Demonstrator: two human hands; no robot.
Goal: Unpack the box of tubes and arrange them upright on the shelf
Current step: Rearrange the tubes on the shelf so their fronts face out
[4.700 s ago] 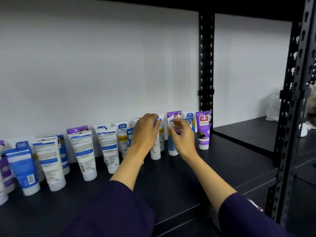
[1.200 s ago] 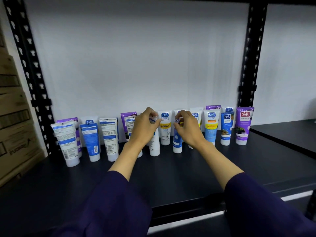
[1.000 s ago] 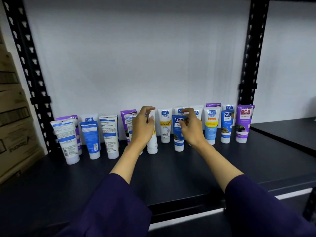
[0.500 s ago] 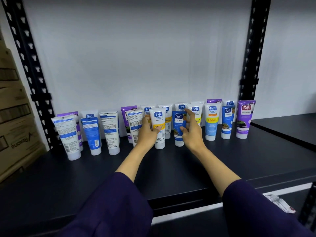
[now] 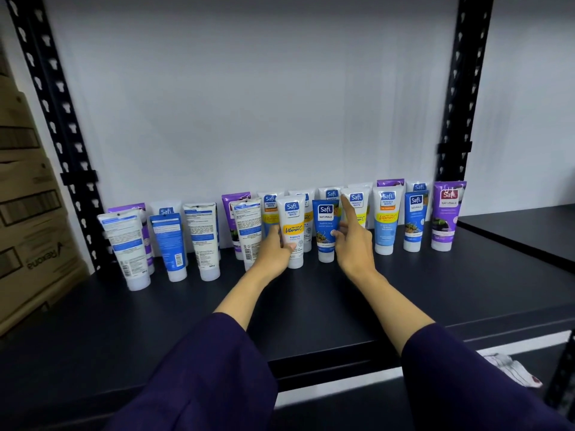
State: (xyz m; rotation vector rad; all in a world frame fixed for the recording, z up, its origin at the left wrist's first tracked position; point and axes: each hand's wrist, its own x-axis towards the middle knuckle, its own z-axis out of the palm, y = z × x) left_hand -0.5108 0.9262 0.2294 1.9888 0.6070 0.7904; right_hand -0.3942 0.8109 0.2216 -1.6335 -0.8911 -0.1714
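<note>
Head view: my left hand [image 5: 273, 248] grips upright white-yellow plastic tube [image 5: 292, 230]; right hand [image 5: 351, 241] fingers spread, forefinger raised, thumb touching blue plastic tube [image 5: 325, 231] on black metal shelf [image 5: 311, 303].

One head-worn wide-angle view, close to the dark shelf [image 5: 311, 306], facing forward and slightly down toward the white wall [image 5: 264, 104].

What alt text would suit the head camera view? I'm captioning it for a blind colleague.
A person's left hand grips a white upright Vitamin C tube on a black metal shelf, while the right hand touches a blue Naturals tube beside it, index finger raised. More plastic tubes stand in a loose row along the white wall.
</note>
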